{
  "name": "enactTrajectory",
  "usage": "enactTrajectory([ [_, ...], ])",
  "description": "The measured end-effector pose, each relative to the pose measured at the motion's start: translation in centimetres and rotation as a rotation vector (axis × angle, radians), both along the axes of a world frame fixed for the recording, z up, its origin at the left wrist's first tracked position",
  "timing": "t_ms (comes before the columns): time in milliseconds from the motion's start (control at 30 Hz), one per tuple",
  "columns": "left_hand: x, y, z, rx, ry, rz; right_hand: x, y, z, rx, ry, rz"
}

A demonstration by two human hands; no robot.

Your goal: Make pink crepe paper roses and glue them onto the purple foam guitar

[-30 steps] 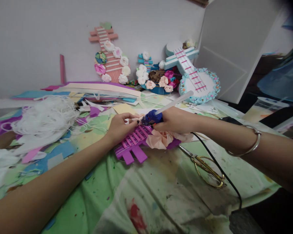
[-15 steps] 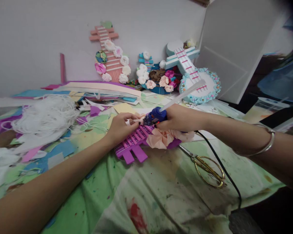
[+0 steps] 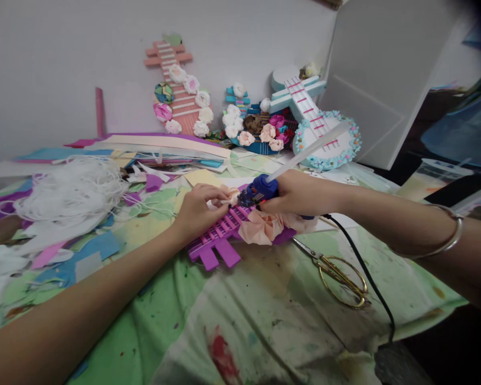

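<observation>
A blue hot glue gun (image 3: 262,189) with a long clear glue stick (image 3: 304,152) out of its back is gripped in my right hand (image 3: 292,192). Its nozzle end meets a small peach paper flower (image 3: 232,195), which my left hand (image 3: 202,208) pinches between thumb and fingers. Below both hands lies a purple toy guitar (image 3: 220,238) with pink bars along its neck. Larger peach paper flowers (image 3: 262,227) sit on its body, partly under my right hand. The glue gun's handle is mostly hidden by my fingers.
Gold-handled scissors (image 3: 340,278) lie right of the guitar, near the gun's black cord (image 3: 364,267). White string (image 3: 72,187) and paper scraps (image 3: 88,259) cover the left. Decorated guitars, one pink (image 3: 184,109) and one pale blue (image 3: 324,125), lean at the back wall.
The glue gun has shifted slightly right, away from my left fingers, showing more of the small peach flower. My left hand keeps its pinch.
</observation>
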State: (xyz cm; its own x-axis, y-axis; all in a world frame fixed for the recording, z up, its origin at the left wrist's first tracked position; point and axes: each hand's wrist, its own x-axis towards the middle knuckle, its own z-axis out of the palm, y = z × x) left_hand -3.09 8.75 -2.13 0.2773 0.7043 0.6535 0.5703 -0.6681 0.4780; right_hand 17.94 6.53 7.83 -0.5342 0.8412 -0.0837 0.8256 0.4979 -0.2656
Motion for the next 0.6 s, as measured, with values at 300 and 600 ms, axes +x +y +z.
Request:
enactTrajectory([
  [300, 0.06, -0.19, -0.02, -0.011, 0.008, 0.026, -0.08, -0.17, 0.15, 0.027, 0.017, -0.018],
  [600, 0.05, 0.17, -0.10, -0.074, -0.020, -0.021, -0.46, 0.06, -0.32, 0.024, 0.037, 0.015],
])
